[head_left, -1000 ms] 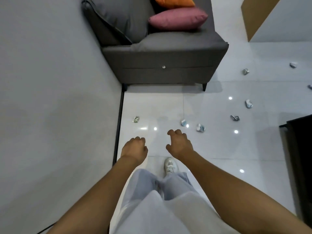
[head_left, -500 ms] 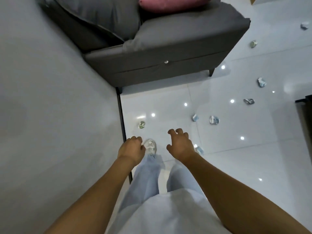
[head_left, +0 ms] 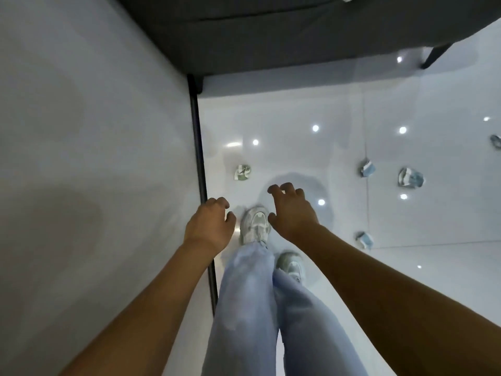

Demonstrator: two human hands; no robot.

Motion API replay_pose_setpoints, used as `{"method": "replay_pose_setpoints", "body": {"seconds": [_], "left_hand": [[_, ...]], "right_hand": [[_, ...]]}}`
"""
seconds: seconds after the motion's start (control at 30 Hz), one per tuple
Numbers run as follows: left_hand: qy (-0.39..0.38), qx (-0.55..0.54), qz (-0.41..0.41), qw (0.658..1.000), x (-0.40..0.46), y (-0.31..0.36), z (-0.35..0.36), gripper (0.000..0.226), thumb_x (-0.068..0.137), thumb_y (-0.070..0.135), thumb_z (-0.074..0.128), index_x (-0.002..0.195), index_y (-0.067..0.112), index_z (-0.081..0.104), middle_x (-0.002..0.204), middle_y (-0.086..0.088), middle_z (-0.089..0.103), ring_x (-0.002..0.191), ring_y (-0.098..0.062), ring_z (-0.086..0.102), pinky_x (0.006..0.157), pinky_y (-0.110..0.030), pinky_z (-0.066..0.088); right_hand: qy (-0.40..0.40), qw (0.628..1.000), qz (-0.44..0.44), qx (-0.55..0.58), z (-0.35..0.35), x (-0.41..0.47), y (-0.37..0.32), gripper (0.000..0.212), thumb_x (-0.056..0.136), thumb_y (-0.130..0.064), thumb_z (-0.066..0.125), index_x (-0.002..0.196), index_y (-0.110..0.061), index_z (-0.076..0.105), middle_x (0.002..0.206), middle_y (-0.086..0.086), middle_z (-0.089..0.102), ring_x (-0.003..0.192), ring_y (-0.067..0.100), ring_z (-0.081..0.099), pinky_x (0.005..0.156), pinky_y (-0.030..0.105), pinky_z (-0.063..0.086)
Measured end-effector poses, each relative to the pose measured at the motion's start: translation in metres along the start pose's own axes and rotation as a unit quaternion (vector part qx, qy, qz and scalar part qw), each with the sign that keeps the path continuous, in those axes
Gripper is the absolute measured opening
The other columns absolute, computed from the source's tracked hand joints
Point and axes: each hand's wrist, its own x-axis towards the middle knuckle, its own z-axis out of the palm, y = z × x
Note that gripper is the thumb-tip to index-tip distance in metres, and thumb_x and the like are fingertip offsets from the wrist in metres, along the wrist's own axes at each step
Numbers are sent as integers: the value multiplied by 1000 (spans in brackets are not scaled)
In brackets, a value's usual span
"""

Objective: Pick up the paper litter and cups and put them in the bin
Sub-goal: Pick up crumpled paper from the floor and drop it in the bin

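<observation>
glossy floor nearer, sofa looming (cushions gone)

Both bare hands hang over the glossy white tiled floor, holding nothing: the left hand loosely curled, the right hand with fingers spread and bent. A crumpled green-and-white paper wad lies near the grey wall; three crumpled blue-and-white paper wads lie to the right. A dark grey fabric sofa stands beyond.
</observation>
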Motion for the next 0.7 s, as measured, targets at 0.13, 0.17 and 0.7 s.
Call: {"method": "replay_pose_setpoints", "body": {"seconds": [0.13,0.17,0.7], "left_hand": [[13,-13,-9,1000,70,-47,65,31,96,25,45,123,13,55,112,-7,59,102,-22,57,83,-36,49],[19,-14,-13,1000,88,-59,80,31,96,25,45,124,13,55,112,-7,59,103,-21,57,82,-33,48],[62,-1,8,998,257,-128,198,35,97,27,47,130,15,53,127,-3,55,115,-21,52,94,-37,47]], "right_hand": [[-10,999,-24,-34,76,90,16,57,89,-19,57,140,-18,33,140,11,35,119,31,41,88,38,47],[-13,998,-33,-44,95,113,19,58,89,-19,58,141,-17,32,141,11,34,119,31,41,89,39,47],[59,952,-240,-181,224,333,40,55,83,-3,61,134,-15,42,136,10,42,120,30,42,92,37,49]]}}
